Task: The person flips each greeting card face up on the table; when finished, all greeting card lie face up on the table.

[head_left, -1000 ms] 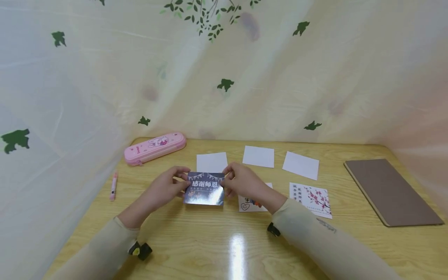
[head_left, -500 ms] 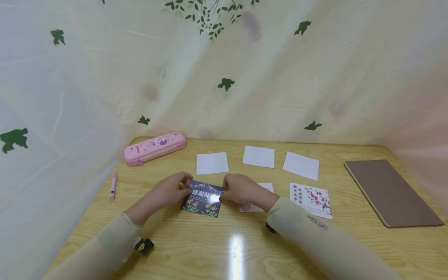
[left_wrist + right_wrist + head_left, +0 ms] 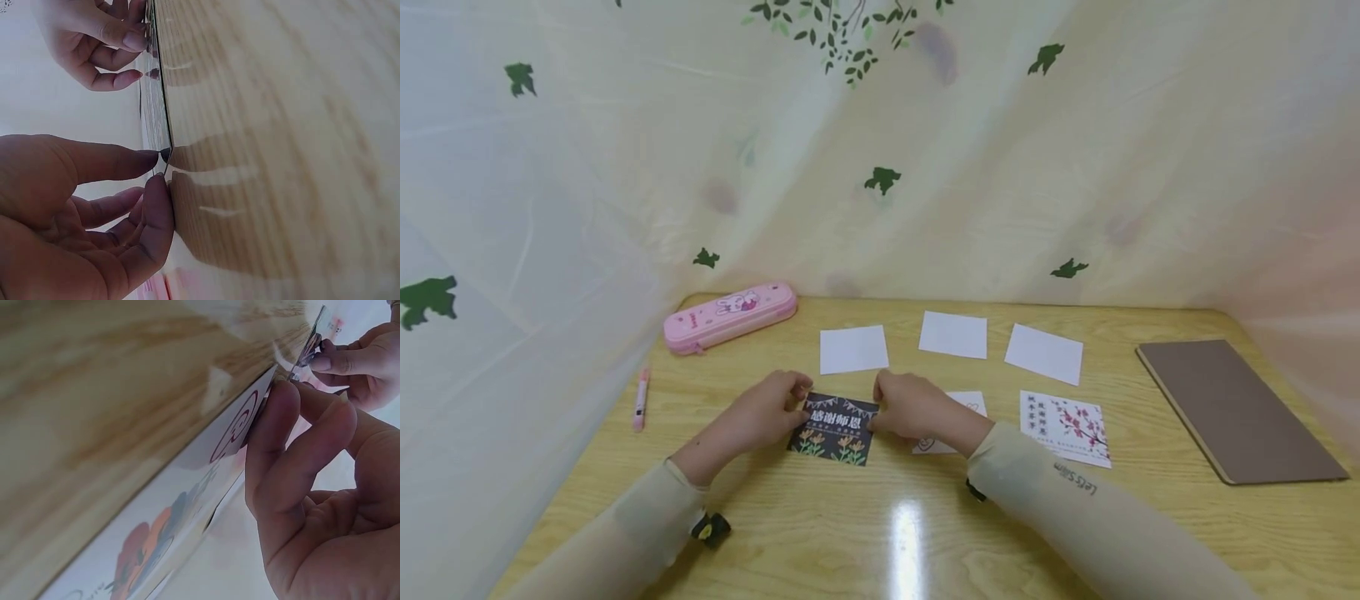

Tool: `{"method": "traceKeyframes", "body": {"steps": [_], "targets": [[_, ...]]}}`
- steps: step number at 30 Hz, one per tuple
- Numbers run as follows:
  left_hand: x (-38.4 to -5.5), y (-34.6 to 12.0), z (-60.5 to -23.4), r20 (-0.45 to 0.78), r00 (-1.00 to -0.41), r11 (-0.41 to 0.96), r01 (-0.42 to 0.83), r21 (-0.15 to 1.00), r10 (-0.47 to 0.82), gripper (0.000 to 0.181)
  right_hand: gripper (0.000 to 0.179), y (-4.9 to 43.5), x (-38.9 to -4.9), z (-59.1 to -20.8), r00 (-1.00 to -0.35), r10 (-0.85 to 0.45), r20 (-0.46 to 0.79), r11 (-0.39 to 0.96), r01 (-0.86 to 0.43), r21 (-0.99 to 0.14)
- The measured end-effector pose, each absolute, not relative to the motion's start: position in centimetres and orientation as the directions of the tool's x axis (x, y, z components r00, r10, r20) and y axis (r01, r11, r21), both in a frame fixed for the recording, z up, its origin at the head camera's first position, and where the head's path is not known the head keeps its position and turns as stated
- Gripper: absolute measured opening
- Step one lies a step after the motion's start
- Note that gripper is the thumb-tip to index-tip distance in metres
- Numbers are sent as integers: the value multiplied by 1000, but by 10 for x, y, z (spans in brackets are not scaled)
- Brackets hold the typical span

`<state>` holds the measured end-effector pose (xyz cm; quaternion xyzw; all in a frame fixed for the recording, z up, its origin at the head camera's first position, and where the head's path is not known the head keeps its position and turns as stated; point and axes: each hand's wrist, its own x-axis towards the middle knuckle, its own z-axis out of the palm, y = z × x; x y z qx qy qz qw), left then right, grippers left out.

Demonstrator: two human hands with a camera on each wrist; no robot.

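Observation:
A dark greeting card [image 3: 832, 440] with white Chinese characters and orange tulips lies flat, close on the wooden table. My left hand [image 3: 772, 410] pinches its left edge; in the left wrist view the thumb [image 3: 119, 164] is on the card's corner with a curled finger beside it. At the right edge, my right hand [image 3: 912, 407] holds the card between thumb and fingers. Partly hidden under the right hand and wrist is a white card [image 3: 966, 403] with a heart drawing. The right wrist view shows the coloured picture on that white card [image 3: 150, 544] too.
Behind the hands lie three blank white cards [image 3: 853, 349]. A plum-blossom card [image 3: 1066, 429] is right of the right forearm, and a brown notebook [image 3: 1236, 408] farther right. A pink pencil case [image 3: 730, 317] and a pink marker [image 3: 641, 400] are at the left.
Both hands have lowered the dark card from a raised, tilted position toward me onto the table. It now lies flat, slightly turned, and the blank card behind it shows fully.

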<state>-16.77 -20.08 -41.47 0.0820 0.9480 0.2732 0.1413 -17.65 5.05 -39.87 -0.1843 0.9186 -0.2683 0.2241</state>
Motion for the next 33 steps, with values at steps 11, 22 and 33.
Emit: {"method": "traceKeyframes", "body": {"steps": [11, 22, 33], "targets": [[-172, -203, -401, -228, -949, 828, 56, 558, 218, 49, 42, 60, -174, -380, -844, -452, -289, 737, -171, -653], [-182, -201, -395, -203, -952, 829, 82, 553, 230, 53, 51, 65, -189, -369, -855, -448, -260, 696, -151, -702], [-218, -198, -397, -214, -958, 854, 56, 516, 192, 67, 56, 64, -222, -375, -893, -374, -250, 701, -96, -707]]}}
